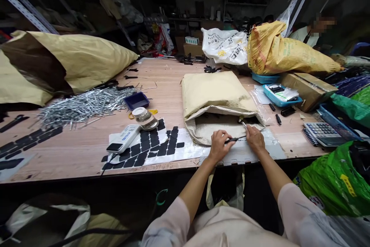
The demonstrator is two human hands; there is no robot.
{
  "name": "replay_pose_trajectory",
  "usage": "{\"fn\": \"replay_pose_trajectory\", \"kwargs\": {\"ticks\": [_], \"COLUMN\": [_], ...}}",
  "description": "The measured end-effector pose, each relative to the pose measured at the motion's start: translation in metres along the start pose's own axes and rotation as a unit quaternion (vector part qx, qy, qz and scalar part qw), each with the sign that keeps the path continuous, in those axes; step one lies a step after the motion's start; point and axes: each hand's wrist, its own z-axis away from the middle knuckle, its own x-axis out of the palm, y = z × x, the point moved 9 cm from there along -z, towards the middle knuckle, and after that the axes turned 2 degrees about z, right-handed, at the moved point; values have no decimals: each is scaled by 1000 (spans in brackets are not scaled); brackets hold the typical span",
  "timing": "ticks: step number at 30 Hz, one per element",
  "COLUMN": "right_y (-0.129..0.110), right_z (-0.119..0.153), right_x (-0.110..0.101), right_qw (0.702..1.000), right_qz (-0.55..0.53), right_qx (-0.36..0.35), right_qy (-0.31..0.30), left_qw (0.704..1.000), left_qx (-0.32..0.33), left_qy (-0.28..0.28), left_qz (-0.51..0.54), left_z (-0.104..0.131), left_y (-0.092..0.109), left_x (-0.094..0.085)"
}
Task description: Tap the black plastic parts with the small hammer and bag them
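Observation:
At the mouth of a tan paper sack (214, 89) lying on the table, both my hands work close together. My left hand (219, 146) is closed around the dark handle of a thin screwdriver-like tool (231, 140), whose slim shaft points right. My right hand (254, 138) grips a short shiny metal rod (244, 124) with a dull knob at its upper end, in front of the sack's opening. The shaft's tip ends by my right fingers; whether they touch it I cannot tell. Dark shapes inside the sack are hard to make out.
Left of the sack are a glass jar (145, 119), a white device (124, 139), black stickers (148, 143), a dark blue tray (136, 101) and heaped metal rods (83, 106). Rightward lie a blue basket (281, 102), a calculator (323, 131) and a green bag (332, 177). A person sits behind.

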Motion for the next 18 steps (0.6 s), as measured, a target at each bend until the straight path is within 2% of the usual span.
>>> {"fn": "replay_pose_trajectory", "kwargs": {"ticks": [3,5,7,8,10,12,15,18], "right_y": [1,1,0,0,-2,-3,-4,-3], "right_z": [0,1,2,2,3,3,3,4], "right_x": [0,1,1,2,2,3,3,3], "right_qw": [1000,1000,1000,1000,1000,1000,1000,1000], "right_qz": [2,2,1,1,2,4,11,19], "right_qx": [5,9,12,12,9,1,-4,2], "right_qy": [1,-1,-3,-4,-4,-3,2,6], "left_qw": [996,993,992,992,995,999,981,929], "left_qx": [92,115,116,112,87,23,-172,-352], "left_qy": [-11,-34,-48,-46,-24,18,84,105], "left_qz": [4,-7,-23,-30,-38,-40,-43,-55], "left_z": [58,91,105,102,78,32,-41,-85], "left_y": [36,48,51,50,41,20,-36,-87], "left_x": [-3,2,9,10,8,-1,-18,-24]}}
